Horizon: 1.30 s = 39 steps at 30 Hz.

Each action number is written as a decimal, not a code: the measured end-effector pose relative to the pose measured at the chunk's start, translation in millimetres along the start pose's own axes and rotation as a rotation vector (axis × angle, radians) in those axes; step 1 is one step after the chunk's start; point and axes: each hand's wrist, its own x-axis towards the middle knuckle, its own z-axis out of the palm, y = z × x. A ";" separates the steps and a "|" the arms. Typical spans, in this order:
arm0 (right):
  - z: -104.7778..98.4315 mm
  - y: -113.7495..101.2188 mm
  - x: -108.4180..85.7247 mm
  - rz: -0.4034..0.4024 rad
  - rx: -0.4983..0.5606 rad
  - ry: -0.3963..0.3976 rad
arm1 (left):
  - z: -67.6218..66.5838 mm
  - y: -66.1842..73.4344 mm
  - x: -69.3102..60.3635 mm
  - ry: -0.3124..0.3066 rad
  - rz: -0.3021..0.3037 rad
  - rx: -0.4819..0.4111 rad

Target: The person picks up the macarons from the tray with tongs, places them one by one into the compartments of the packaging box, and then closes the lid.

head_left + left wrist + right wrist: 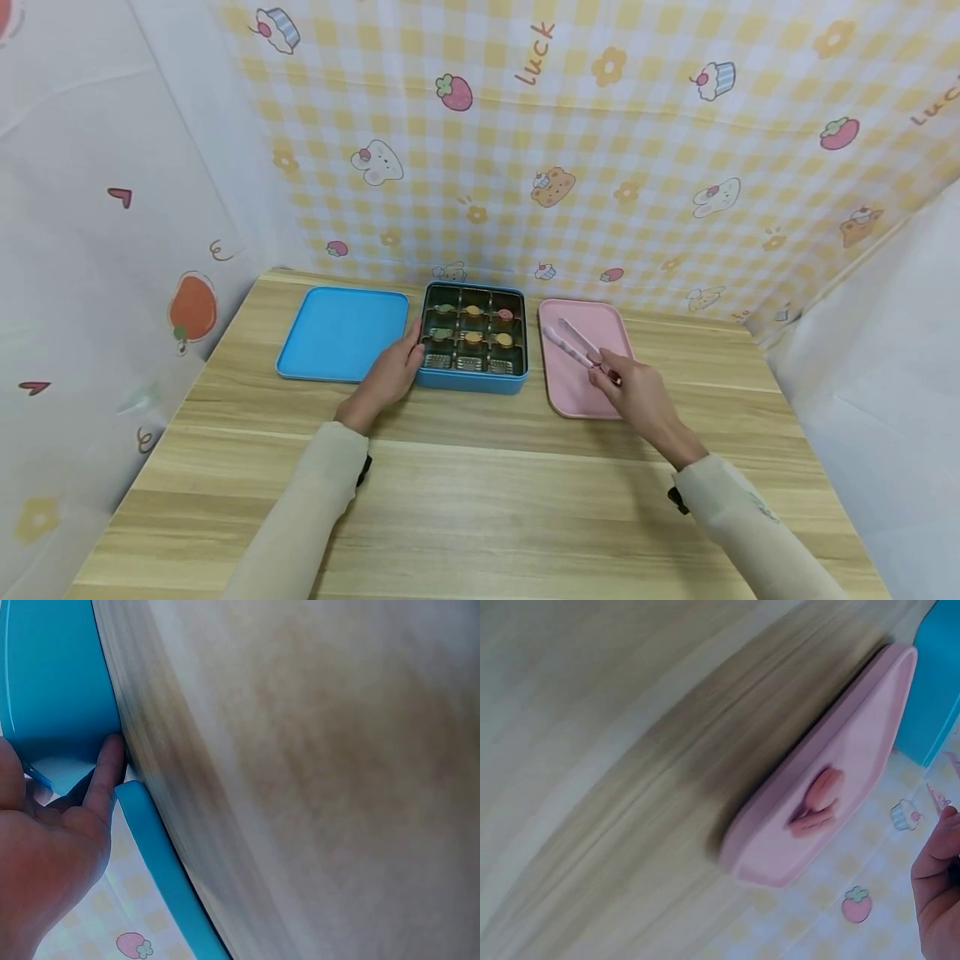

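A blue tin [471, 382] holds a dark divided insert, with small macaron-like pieces in green, orange, red and yellow in the back and middle rows. Its front-row compartments [469, 364] show only their ribbed bottoms. Against the tin's left wall rests my left hand [392, 368], its fingers reaching along the side; the left wrist view shows a straight finger touching the tin's lower edge. My right hand [633, 392] pinches light patterned tongs [572, 346] above a pink tray [558, 392], the tong tips apart. Reddish-brown macaron-like pieces [819, 801] lie on the tray, mostly hidden by the hand in the head view.
To the left of the tin lies a flat blue lid [341, 333]. Everything stands on a wooden table [465, 500]. A yellow checked cloth [480, 150] hangs behind, and white cloth [112, 292] hangs at both sides.
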 end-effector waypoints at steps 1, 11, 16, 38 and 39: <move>-0.8 2.7 -1.9 0.002 -0.008 0.003 | -0.2 0.0 -0.1 0.000 -0.003 0.001; -7.7 30.1 -26.3 0.062 -0.094 -0.046 | -0.6 1.4 -0.8 -0.016 -0.028 0.001; -11.5 41.5 -37.9 0.088 -0.114 -0.059 | -0.6 1.4 -1.3 -0.016 -0.030 -0.001; -11.2 54.9 -46.4 0.109 -0.115 -0.065 | -0.5 2.8 -0.5 -0.005 -0.033 -0.007; -11.2 54.4 -45.9 0.116 -0.116 -0.073 | -0.7 3.0 -0.6 -0.006 -0.034 -0.008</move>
